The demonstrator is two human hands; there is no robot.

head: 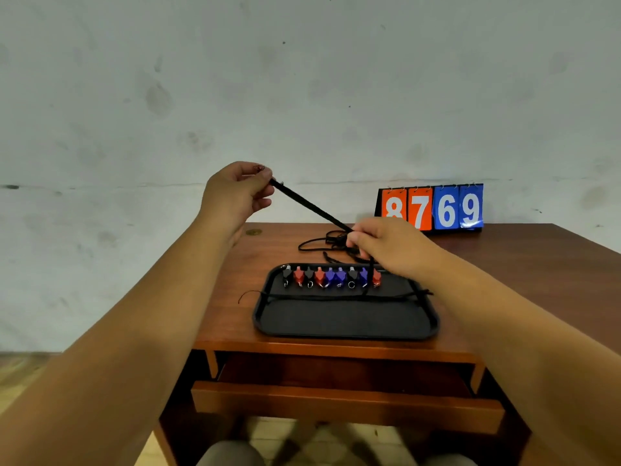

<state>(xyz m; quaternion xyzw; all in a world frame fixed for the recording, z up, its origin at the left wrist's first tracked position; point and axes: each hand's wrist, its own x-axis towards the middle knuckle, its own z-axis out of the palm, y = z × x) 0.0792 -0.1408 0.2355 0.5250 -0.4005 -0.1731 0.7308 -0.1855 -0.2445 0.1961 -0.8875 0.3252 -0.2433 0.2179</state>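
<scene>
The left hand (238,193) is raised above the far-left part of the tabletop (504,280), thumb & fingertips pinching the top end of a black cord (309,205). There's a small metal bit on the cord just by that pinch. From there the cord runs taut, diag. down to the right, into the right hand (389,250). That hand is lower, over the far edge of the tray (346,322), fingers curled & gripping the cord. So both hands are closed on the same cord, w/ the stretch btwn them in the air, not touching the tabletop. Below the right hand a strand drops to the tray near the right end of the row.

The tray is black w/ a shallow rim and sits at the near-centre of the tabletop. A row of whistles (331,277) lies along its far side in black, red & blue, each w/ a small ring at the near end. A 2nd cord (336,296) lies left-right across the tray just near of the row, its ends hanging over both rims.

Loose cords (316,245) lie tangled on the tabletop just beyond the tray, partly behind the right hand. At far right a flip number board (433,208) reads 8769, orange then blue. A small round brass-coloured disc (253,232) sits at the far-left edge. A drawer (336,398) is open under the near edge.
</scene>
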